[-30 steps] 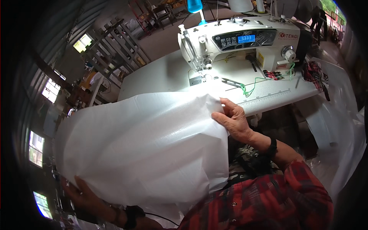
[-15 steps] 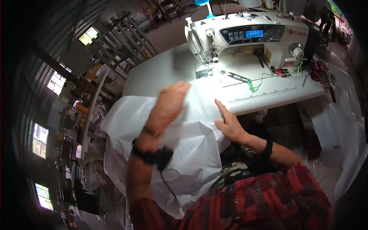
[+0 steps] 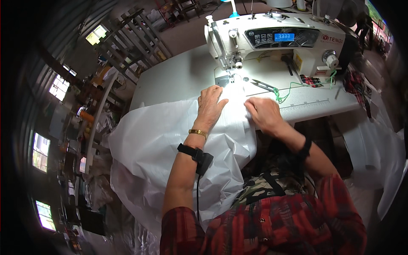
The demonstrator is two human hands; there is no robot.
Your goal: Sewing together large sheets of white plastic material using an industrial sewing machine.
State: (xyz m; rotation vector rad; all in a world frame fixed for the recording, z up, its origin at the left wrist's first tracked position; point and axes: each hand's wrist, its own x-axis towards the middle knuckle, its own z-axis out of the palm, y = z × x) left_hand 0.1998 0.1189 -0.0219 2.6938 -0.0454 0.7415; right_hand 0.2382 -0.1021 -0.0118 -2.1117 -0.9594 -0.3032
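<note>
Both hands pressed flat on the white fabric (image 3: 170, 144) just before the sewing machine (image 3: 276, 42). Left hand (image 3: 210, 104) lay open, fingers spread; right hand (image 3: 263, 114) rested loosely curled, grasping nothing.

A small lamp is glaring off the thin white fabric sheet (image 3: 170, 144) under the needle. Edges are darkening and bending; windows are blowing out.

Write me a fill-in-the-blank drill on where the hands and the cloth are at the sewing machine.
1. Both hands lie flat on the ____ fabric.
2. The left hand rests just in front of the sewing machine's ____.
3. The thread snips lie on the table, beyond the ____ hand.
4. The thread by the snips is ____.

Missing words: white; needle; right; green
</note>
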